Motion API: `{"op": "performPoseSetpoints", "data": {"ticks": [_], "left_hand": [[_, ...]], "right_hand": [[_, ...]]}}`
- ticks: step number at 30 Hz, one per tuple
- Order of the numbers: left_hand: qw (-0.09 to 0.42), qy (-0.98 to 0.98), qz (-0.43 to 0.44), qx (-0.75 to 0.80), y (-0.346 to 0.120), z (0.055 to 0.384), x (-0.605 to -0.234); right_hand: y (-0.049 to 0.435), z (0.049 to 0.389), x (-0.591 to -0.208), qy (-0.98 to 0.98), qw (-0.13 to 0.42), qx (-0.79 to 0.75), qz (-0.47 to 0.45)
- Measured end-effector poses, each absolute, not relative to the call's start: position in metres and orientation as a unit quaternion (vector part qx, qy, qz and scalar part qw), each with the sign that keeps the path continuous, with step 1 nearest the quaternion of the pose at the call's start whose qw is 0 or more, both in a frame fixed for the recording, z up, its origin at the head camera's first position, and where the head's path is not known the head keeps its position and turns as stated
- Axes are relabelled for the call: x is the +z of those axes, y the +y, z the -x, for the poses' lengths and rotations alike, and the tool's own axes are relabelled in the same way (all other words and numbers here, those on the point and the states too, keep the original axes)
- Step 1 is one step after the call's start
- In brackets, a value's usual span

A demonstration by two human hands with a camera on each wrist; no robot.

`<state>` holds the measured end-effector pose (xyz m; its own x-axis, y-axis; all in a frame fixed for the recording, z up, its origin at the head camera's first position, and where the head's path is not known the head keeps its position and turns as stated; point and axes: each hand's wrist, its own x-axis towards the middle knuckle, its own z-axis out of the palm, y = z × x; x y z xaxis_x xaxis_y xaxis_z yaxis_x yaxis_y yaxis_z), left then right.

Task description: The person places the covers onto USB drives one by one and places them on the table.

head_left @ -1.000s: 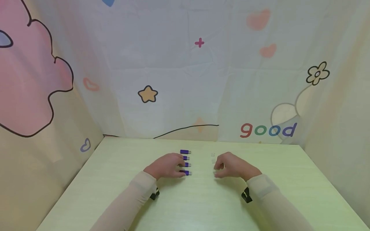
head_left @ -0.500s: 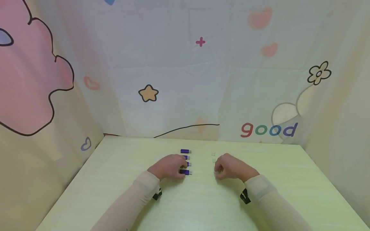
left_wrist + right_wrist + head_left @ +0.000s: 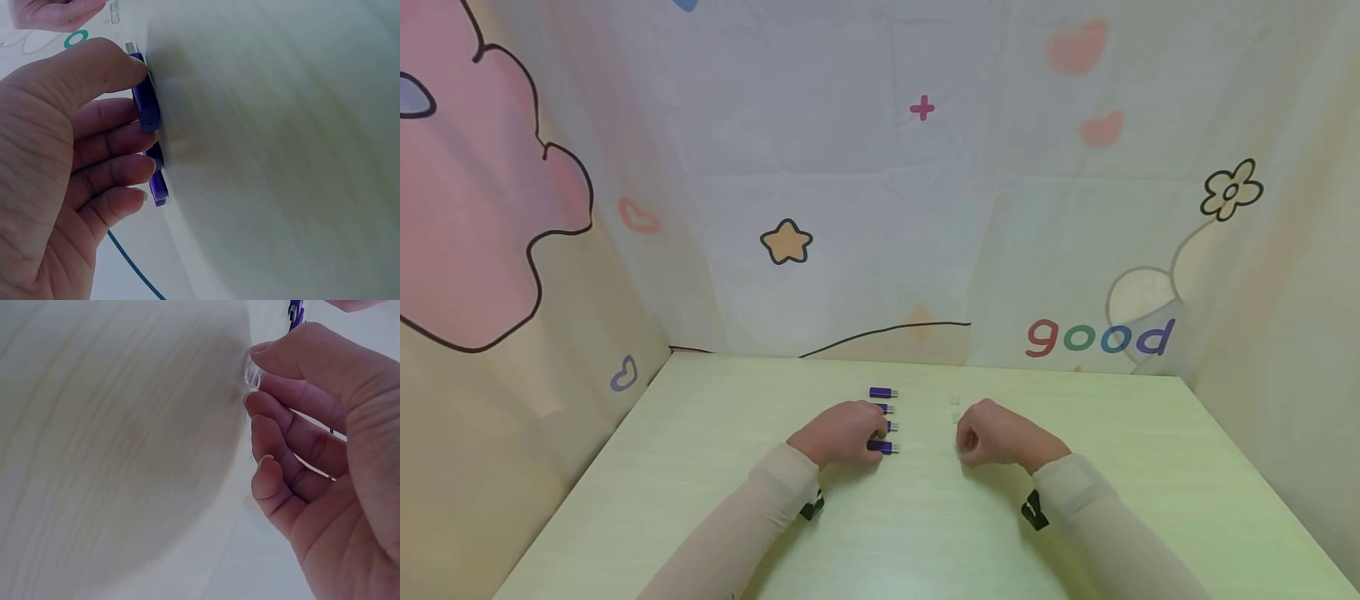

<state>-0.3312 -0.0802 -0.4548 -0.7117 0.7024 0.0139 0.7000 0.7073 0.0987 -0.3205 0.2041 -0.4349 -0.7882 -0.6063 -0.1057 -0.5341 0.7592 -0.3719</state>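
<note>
Several purple USB flash drives lie in a column on the table, metal plugs facing right. My left hand (image 3: 842, 435) pinches the nearest USB flash drive (image 3: 147, 106) between thumb and fingers, down at the tabletop. Its other fingers curl beside the drives behind and partly cover them in the head view. Across a gap, my right hand (image 3: 1003, 435) pinches a small clear plastic cap (image 3: 252, 374) with thumb and index finger, low over the table. The farthest drive (image 3: 881, 392) shows whole.
Two more clear caps (image 3: 955, 400) lie just beyond the right hand, level with the farther drives. The pale wooden table (image 3: 895, 533) ends at a printed cloth backdrop (image 3: 865, 275), with cloth on both sides. Black wrist straps (image 3: 1035, 510) hang under the sleeves.
My right thumb and fingers have closed together on the clear cap. The left hand has shifted slightly right, and its thumb and fingers have come together on the nearest drive.
</note>
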Motion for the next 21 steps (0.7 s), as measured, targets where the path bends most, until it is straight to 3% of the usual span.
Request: {"op": "performPoseSetpoints", "data": {"ticks": [21], "left_hand": [[0.028, 0.926, -0.372, 0.063, -0.0769, 0.3287, -0.4538]], "right_hand": [[0.1958, 0.3188, -0.4388, 0.948, 0.115, -0.139, 0.262]]}}
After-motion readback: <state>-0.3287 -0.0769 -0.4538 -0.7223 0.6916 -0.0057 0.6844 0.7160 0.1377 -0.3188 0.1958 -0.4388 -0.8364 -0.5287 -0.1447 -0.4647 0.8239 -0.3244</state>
